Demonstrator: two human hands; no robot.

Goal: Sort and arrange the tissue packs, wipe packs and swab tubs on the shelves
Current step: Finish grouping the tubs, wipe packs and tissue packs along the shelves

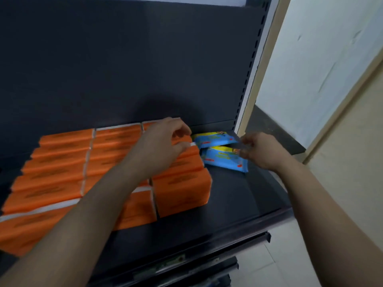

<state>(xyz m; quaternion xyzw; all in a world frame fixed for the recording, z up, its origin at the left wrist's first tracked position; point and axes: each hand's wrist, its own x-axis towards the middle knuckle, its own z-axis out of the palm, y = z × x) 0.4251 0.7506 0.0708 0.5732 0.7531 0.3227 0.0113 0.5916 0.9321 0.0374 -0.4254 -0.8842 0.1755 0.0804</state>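
Note:
Several orange tissue packs [62,175] fill the left and middle of a dark shelf [238,195] in rows. Two blue wipe packs lie at the back right: one further back [213,138], one nearer [223,160]. My left hand [163,146] hovers over the rightmost orange packs, its fingers curled, thumb and forefinger close to the left end of the blue packs; whether it pinches anything is unclear. My right hand [261,150] has its fingers curled at the right ends of the blue wipe packs and seems to pinch them. No swab tubs are in view.
The shelf's dark back panel [124,69] rises behind the packs, with a slotted upright [251,65] at its right. Bare shelf surface lies in front of the blue packs. A pale wall [321,59] and floor are to the right. Lower shelf edges [186,264] show below.

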